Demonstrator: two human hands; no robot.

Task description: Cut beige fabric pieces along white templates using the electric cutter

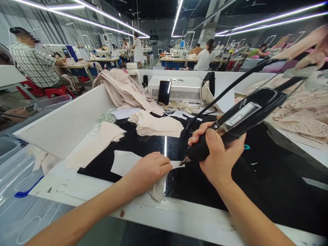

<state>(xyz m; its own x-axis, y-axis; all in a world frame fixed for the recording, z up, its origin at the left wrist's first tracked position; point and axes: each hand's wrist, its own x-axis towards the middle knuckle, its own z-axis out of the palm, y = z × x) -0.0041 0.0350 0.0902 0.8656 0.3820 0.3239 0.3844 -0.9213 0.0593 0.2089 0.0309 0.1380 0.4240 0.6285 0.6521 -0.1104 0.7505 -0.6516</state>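
Observation:
My right hand (217,153) is wrapped round a black corded cutting tool (246,114), its tip pointing down-left at a pale fabric piece (160,186) on the black glossy work surface (205,191). My left hand (151,171) lies knuckles-up with fingers curled, pressing that fabric piece down just left of the tip. A white cut piece (124,162) lies left of my left hand. A stack of beige cut pieces (153,124) sits behind both hands.
A white partition (64,123) walls the left side. Folded beige fabric (123,89), a white machine box (179,87) and a black phone (164,92) stand at the back. Lace fabric (302,112) is heaped at right. Clear plastic bins (17,177) sit lower left. Other workers sit at distant tables.

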